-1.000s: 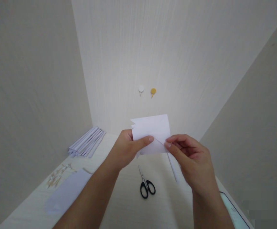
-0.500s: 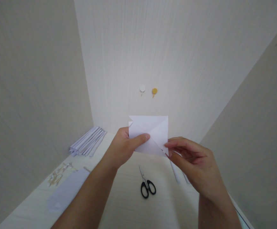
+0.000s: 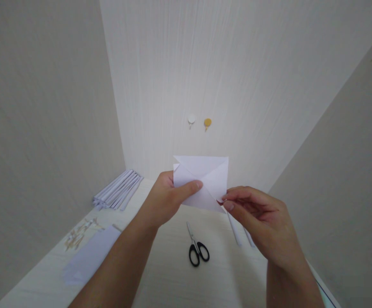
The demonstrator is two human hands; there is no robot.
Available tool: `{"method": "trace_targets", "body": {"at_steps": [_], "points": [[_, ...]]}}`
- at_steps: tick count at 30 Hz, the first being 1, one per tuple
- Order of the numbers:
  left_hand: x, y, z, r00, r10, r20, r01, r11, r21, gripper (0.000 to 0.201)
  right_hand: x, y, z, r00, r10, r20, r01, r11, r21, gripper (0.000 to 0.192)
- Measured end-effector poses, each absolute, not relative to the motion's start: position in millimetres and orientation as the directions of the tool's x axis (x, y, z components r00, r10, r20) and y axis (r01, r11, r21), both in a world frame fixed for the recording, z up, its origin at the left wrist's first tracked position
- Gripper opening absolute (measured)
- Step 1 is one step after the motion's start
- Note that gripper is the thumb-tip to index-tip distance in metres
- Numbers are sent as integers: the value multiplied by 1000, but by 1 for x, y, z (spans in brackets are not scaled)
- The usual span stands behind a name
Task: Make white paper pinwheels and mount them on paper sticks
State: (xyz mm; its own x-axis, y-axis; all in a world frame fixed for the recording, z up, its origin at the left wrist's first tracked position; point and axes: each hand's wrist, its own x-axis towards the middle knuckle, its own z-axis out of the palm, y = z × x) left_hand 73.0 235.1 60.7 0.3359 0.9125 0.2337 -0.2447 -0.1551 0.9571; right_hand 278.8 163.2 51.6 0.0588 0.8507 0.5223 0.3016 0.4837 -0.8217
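**A:** How many things do you have here?

**B:** You hold one white folded paper (image 3: 202,182) up in the air, above the middle of the table (image 3: 173,282). Your left hand (image 3: 166,201) pinches its left edge, thumb on the front. Your right hand (image 3: 263,222) pinches the bottom right corner with thumb and finger.

**A:** And on the table?

**B:** One pair of scissors (image 3: 196,247) lies right below the paper, in the middle. Two thin white paper sticks (image 3: 237,233) lie just right of the scissors, partly hidden by your right hand. One bundle of rolled paper tubes (image 3: 117,190) sits far left by the wall; I count about six, but it is hard to tell. One flat pale sheet (image 3: 88,259) lies near left. A little heap of small wooden bits (image 3: 77,235) sits beside it, too small to count.

**A:** What is the room like?

**B:** You face a corner. The walls are pale with fine lines, like wood grain. Two round hooks hang on the far wall, a white hook (image 3: 191,119) and a yellow hook (image 3: 207,123), side by side.

**A:** What do things look like?

**B:** The paper is smooth with sharp slanted creases. The scissors have black loop handles and shiny metal blades. The table is light and streaky.
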Motion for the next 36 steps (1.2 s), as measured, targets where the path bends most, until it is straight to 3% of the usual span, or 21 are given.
{"method": "trace_targets", "body": {"at_steps": [36], "points": [[78,231,61,330,910,250,-269,-163,949,36,277,167,49,231,793,564,342,477,-810,10]]}}
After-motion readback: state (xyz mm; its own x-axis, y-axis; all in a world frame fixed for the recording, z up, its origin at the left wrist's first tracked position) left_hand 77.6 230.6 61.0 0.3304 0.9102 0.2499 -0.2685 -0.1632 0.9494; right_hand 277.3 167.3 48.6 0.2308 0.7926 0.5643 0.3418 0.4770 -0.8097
